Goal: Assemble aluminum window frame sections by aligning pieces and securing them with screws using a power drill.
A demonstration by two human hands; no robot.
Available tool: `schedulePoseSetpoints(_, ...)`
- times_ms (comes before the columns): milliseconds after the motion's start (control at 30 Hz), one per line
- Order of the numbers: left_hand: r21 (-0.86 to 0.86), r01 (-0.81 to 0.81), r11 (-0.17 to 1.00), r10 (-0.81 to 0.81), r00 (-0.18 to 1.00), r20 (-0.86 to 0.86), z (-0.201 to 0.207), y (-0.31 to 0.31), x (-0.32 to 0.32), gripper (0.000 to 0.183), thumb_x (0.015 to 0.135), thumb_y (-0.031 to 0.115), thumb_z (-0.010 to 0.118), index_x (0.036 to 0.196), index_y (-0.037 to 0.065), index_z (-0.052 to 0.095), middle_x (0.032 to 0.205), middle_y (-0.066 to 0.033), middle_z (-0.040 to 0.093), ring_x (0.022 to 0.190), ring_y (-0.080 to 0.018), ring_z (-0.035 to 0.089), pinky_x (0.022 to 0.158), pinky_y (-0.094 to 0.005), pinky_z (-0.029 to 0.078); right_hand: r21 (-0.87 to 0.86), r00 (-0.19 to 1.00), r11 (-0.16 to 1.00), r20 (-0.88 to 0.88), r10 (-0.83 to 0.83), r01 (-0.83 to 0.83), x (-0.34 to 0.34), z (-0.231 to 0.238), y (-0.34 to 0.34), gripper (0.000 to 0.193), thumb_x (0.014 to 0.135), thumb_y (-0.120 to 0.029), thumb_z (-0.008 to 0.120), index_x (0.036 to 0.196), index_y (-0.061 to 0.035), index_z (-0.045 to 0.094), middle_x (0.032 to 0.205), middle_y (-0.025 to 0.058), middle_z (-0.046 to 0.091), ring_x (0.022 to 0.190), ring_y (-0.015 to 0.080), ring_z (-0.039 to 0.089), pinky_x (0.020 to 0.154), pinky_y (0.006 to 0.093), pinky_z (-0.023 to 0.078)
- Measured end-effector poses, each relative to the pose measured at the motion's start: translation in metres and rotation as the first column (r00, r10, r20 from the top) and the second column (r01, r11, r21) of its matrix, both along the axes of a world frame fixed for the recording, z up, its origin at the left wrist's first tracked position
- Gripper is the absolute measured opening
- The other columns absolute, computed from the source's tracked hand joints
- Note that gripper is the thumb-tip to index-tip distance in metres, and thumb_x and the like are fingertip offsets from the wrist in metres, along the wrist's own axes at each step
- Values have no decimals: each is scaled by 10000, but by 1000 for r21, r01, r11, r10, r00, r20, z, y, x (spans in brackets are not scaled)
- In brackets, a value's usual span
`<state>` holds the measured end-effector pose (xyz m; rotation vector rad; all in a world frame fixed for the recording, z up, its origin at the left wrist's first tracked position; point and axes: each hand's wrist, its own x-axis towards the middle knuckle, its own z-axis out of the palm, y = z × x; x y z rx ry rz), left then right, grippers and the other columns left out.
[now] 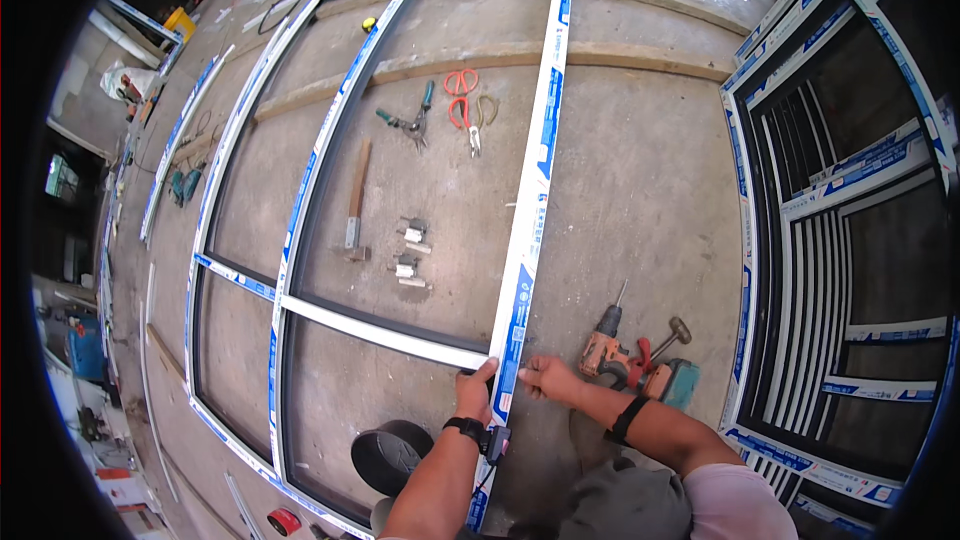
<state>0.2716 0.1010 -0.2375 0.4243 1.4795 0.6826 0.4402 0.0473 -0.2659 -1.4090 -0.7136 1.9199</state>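
A large white window frame (535, 195) with blue-printed protective film lies in front of me, its white crossbar (390, 335) meeting the right side rail close to my hands. My left hand (475, 395) is closed on the frame at this joint, thumb pressed on top; its other fingers are mostly hidden. Just across the rail, at its outer edge, my right hand (548, 380) has its fingers pinched together. Whatever they hold is too small or hidden to make out. An orange cordless drill (603, 348) lies on the floor beyond my right forearm, beside a small hammer (680, 330).
Inside the frame lie a wooden-handled hammer (357, 200), red-handled scissors (460, 82), green-handled pliers (412, 128) and small metal fittings (414, 232). Wooden battens (640, 62) run beneath the frame. Stacked window frames (745, 240) stand at right. A black round container (380, 455) sits near my left forearm.
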Motion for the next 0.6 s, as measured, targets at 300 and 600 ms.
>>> schedulePoseSetpoints(300, -69, -16, 997, 24, 993, 115, -38, -3, -22, 311, 820, 59, 692, 1083, -86, 612, 1037, -124, 660, 900, -232, 645, 821, -360, 514, 264, 639, 908, 769, 5, -326, 15, 52, -20, 383, 889, -334, 579, 1134, -41, 561, 971, 187, 640, 927, 378, 622, 753, 521, 487)
schedulePoseSetpoints(600, -90, 46, 995, -29, 982, 187, -5, 15, -2, 276, 887, 184, 649, 1049, -39, 633, 984, -103, 679, 847, -222, 644, 787, -338, 509, 200, 144, 949, 975, -169, -245, 115, 34, -101, 675, 708, -166, 742, 1299, -40, 442, 1348, 200, 443, 1202, 358, 466, 1024, 448, 351)
